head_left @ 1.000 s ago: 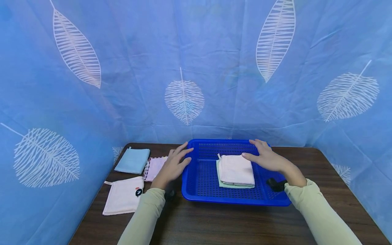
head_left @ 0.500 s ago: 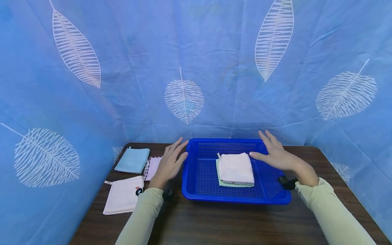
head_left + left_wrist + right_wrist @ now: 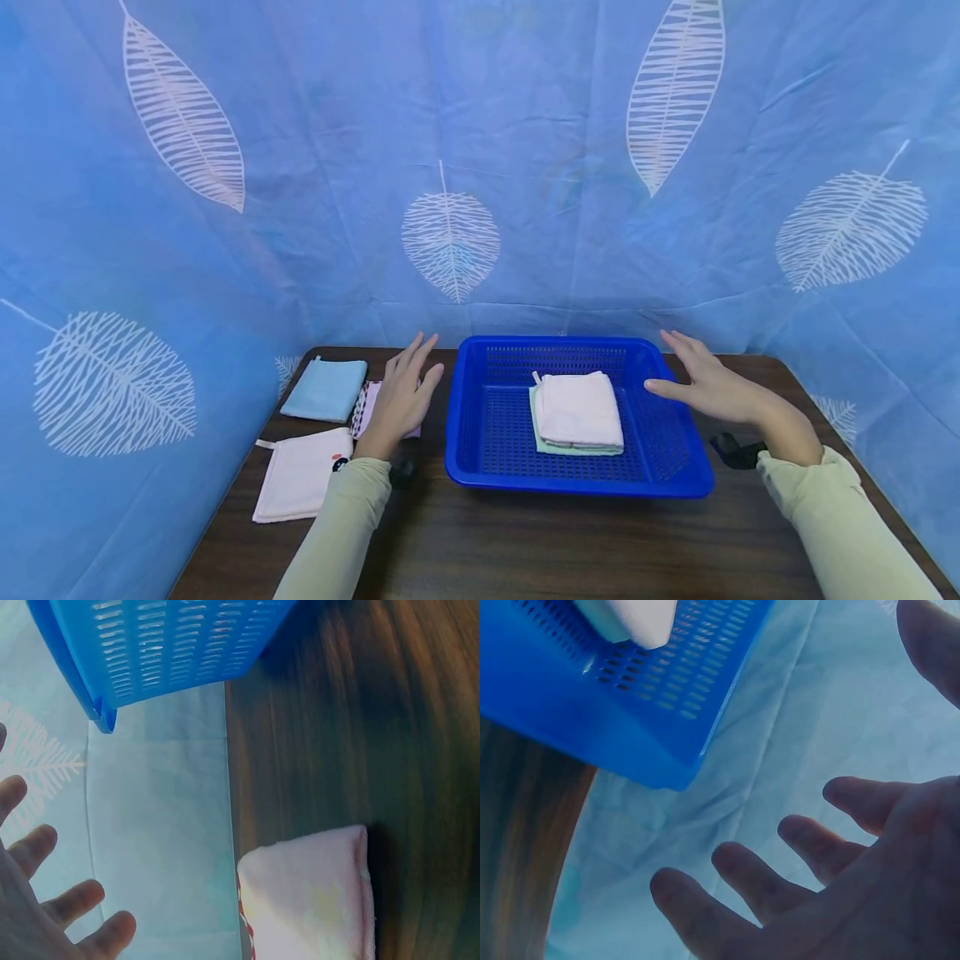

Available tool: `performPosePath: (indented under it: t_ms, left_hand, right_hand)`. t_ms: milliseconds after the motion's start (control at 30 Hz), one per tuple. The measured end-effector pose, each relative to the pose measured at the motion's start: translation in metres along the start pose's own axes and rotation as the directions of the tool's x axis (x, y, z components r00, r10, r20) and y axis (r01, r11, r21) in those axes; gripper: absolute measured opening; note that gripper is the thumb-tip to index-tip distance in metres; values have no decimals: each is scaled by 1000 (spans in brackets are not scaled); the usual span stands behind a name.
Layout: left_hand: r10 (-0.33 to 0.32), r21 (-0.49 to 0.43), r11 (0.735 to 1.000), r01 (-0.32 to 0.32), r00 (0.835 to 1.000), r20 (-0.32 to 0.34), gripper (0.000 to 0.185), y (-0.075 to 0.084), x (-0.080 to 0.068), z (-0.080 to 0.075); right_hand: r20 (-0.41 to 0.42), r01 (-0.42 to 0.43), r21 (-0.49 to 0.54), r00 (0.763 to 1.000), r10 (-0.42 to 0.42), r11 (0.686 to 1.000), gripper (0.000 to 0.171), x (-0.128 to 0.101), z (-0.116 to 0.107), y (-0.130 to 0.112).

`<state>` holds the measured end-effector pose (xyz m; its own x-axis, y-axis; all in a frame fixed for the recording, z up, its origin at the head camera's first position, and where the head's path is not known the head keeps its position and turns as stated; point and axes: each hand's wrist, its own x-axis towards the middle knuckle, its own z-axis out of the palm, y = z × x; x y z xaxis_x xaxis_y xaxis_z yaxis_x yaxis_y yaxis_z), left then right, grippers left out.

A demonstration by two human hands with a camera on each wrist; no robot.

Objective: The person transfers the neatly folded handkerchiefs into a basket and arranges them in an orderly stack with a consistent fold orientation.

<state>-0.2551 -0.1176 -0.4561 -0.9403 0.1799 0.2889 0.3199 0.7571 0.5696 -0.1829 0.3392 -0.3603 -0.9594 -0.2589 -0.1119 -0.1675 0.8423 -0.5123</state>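
A blue plastic basket [image 3: 510, 482] stands on the table, holding a small stack of folded cloths. On top lies a white folded towel [image 3: 579, 408], with a pale green cloth [image 3: 537, 429] showing beneath it. My left hand [image 3: 397, 408] hovers left of the basket with fingers spread, partly covering a pinkish-lilac cloth [image 3: 363, 410] with a checked edge. To the basket's right, my right hand [image 3: 712, 385] is held up with its fingers extended. Both wrist views show a gap between fingers and basket; neither hand holds anything.
At the table's left lie a light blue folded towel [image 3: 325, 389] and a white towel [image 3: 296, 479] with a dark round motif. The dark wooden table [image 3: 570, 550] backs onto a blue curtain [image 3: 525, 208] printed with white leaves.
Both hands have moved outward, the left one leftward and the right one rightward, away from the basket's sides. The basket and the stack in it stay in place.
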Motion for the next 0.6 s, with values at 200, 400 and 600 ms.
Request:
performPosePath:
  t_ms: [200, 400, 600]
  left_hand:
    - [-61, 15, 998, 60, 997, 44, 67, -4, -4, -1]
    - [-103, 52, 994, 100, 993, 53, 70, -6, -6, -1]
    - [-92, 190, 978, 90, 996, -1, 67, -7, -5, -5]
  right_hand:
    - [24, -22, 1, 999, 22, 1000, 100, -5, 5, 10]
    - [45, -15, 41, 999, 13, 999, 95, -12, 10, 23]
    - [70, 15, 95, 997, -22, 995, 87, -16, 14, 36]
